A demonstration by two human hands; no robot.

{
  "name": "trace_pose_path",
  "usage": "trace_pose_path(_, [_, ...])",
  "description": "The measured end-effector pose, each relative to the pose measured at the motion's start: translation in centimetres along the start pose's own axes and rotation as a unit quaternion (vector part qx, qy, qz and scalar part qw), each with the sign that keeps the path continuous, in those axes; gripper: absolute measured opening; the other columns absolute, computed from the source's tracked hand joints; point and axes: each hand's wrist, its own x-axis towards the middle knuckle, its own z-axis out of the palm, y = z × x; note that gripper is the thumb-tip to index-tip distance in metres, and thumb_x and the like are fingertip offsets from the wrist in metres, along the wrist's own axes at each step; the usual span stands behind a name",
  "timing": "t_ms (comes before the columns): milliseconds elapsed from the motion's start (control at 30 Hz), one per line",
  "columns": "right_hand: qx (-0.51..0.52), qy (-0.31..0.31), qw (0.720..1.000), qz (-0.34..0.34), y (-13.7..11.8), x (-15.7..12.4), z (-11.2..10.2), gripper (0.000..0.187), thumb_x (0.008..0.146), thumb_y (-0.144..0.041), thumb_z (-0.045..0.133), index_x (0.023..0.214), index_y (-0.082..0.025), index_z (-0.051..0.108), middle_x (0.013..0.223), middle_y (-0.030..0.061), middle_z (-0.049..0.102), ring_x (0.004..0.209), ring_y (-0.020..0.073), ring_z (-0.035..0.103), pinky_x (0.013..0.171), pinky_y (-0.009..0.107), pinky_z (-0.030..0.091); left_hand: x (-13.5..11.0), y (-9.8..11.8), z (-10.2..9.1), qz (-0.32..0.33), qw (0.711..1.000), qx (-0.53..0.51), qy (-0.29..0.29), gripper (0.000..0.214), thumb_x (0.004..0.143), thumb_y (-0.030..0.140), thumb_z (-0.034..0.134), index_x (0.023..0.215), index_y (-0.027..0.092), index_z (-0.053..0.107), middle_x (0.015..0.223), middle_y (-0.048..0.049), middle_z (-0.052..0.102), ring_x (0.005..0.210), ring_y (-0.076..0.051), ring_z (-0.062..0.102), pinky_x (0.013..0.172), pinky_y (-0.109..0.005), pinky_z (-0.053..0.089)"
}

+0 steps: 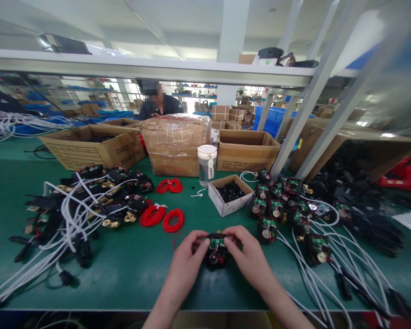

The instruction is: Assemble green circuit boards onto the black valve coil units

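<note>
My left hand [188,256] and my right hand [248,253] together grip one small black valve unit [216,251] with a green circuit board and red wires. It sits just above the green table [130,269], near the front edge. Fingers of both hands curl over its top. Coils of red wire [162,218] lie just beyond my left hand. To the right of my right hand are several similar black units with green boards [277,205], trailing white cables.
A pile of black and brass units with white cables [89,196] fills the left. A small open box of black parts [230,194] and a clear jar with a white lid [207,165] stand mid-table. Cardboard boxes [174,144] line the back. A person sits behind them.
</note>
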Motion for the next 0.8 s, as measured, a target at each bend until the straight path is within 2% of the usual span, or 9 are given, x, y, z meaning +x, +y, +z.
trace_pose_path(133, [0.024,-0.008,1.0,0.01,0.19,-0.11,-0.05,0.021,0.1,-0.032,0.051,0.103,-0.024,0.069,0.101,0.0032,0.068,0.097,0.0209,0.063,0.086,0.033,0.048,-0.19,0.25,0.18,-0.006,1.0,-0.014,0.006,0.038,0.084,0.053,0.057,0.099,0.02,0.068,0.081,-0.0022,0.067,0.076,-0.021,0.06,0.071,-0.031,0.046])
trace_pose_path(367, [-0.006,0.012,1.0,0.003,0.1,-0.12,0.56,0.018,0.096,-0.031,0.054,0.101,-0.022,0.069,0.093,0.0034,0.066,0.085,0.0209,0.062,0.077,0.033,0.047,-0.33,-0.05,0.38,-0.008,1.0,-0.015,0.023,0.039,0.081,0.052,0.059,0.101,0.019,0.068,0.077,-0.0015,0.066,0.073,-0.021,0.061,0.069,-0.031,0.047])
trace_pose_path(567, [-0.013,0.012,1.0,0.006,0.14,-0.12,0.6,0.018,0.097,-0.031,0.054,0.102,-0.022,0.069,0.094,0.0034,0.067,0.086,0.0205,0.062,0.078,0.033,0.047,-0.47,0.17,0.31,-0.007,1.0,-0.002,0.016,0.041,0.081,0.052,0.058,0.104,0.019,0.067,0.079,-0.0019,0.067,0.074,-0.022,0.062,0.07,-0.032,0.048])
trace_pose_path(733, [0.024,0.016,1.0,0.013,0.31,-0.6,0.45,0.023,0.1,-0.035,0.049,0.106,-0.023,0.069,0.103,0.0044,0.069,0.096,0.0212,0.064,0.085,0.034,0.05,-0.64,0.27,-0.06,-0.008,1.0,0.002,0.023,0.041,0.084,0.052,0.053,0.102,0.02,0.07,0.078,-0.0021,0.068,0.073,-0.022,0.062,0.071,-0.032,0.048])
trace_pose_path(800, [0.025,0.018,0.999,0.025,0.37,-0.86,0.5,0.022,0.098,-0.035,0.052,0.107,-0.023,0.069,0.098,0.0041,0.069,0.091,0.0214,0.065,0.081,0.033,0.051,-0.72,0.06,-0.15,-0.01,1.0,-0.005,0.017,0.04,0.083,0.051,0.055,0.104,0.02,0.07,0.078,-0.0016,0.068,0.073,-0.021,0.062,0.072,-0.032,0.048])
